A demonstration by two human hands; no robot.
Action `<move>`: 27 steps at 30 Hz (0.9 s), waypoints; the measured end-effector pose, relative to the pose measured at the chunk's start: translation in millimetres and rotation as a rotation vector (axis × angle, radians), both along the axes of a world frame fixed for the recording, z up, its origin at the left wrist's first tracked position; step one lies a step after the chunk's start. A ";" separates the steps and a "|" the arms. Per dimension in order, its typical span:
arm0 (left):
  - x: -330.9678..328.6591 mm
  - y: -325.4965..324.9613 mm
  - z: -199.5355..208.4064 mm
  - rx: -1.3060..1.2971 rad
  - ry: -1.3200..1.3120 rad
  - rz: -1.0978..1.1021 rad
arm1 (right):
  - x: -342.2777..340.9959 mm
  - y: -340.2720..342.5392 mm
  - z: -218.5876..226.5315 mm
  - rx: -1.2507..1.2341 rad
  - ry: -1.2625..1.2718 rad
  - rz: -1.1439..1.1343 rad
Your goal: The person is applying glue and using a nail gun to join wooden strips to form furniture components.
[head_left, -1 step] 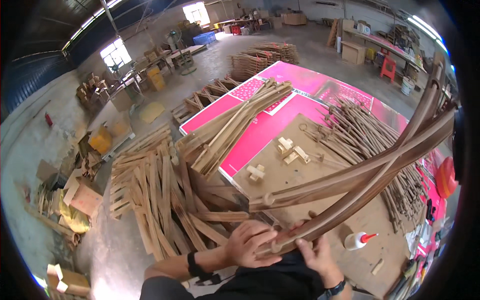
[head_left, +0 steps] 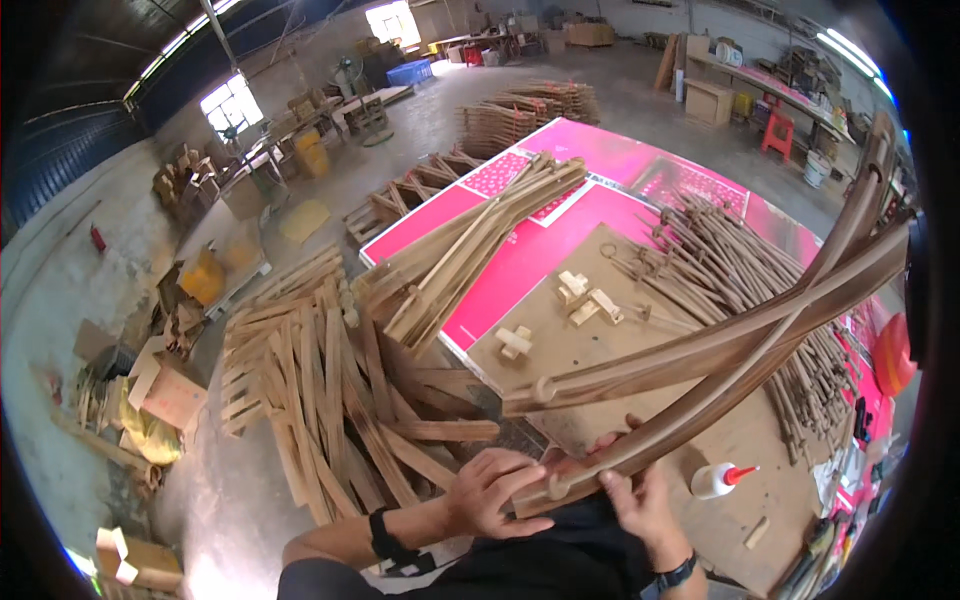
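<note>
The near end of a long, crossed wooden frame (head_left: pixel 690 423) is being gripped by the closed right hand (head_left: pixel 645 512), with the thumb near and fingers beyond, while its tip is being flanked by the half-open left hand (head_left: pixel 493 492), whose hold cannot be told. Compared with the earlier frame, this tip is being shown slightly farther right. Beyond, a white bottle (head_left: pixel 711 481) is being supported by a brown board (head_left: pixel 728 440), and small print on the pink sheet (head_left: pixel 485 300) is being left unreadable by blur.
</note>
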State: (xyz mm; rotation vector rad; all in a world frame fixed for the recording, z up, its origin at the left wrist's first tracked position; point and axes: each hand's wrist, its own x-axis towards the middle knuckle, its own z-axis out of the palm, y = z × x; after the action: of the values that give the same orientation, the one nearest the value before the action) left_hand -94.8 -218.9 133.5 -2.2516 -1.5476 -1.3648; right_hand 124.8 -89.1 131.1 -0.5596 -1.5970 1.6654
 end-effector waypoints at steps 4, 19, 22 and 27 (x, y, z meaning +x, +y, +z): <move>-5.8 -35.4 -25.2 -0.432 -0.111 0.030 | -8.3 15.7 -0.5 -0.083 0.084 0.014; -14.9 -39.3 -45.2 -0.637 -0.531 0.315 | -71.4 15.1 -6.0 -0.081 -0.199 0.282; -52.7 -43.5 -45.4 -0.659 -0.587 0.547 | -75.4 19.2 -10.0 0.476 -0.188 0.169; -146.0 -0.3 12.9 -0.388 -0.332 0.667 | -24.0 26.8 -60.3 0.601 -0.557 -0.092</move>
State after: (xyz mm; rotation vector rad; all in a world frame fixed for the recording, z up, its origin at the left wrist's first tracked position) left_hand -240.8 -219.2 146.4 -1.4303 -2.5467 -1.3401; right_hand 100.8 -62.3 70.8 -0.7963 -2.3021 0.9113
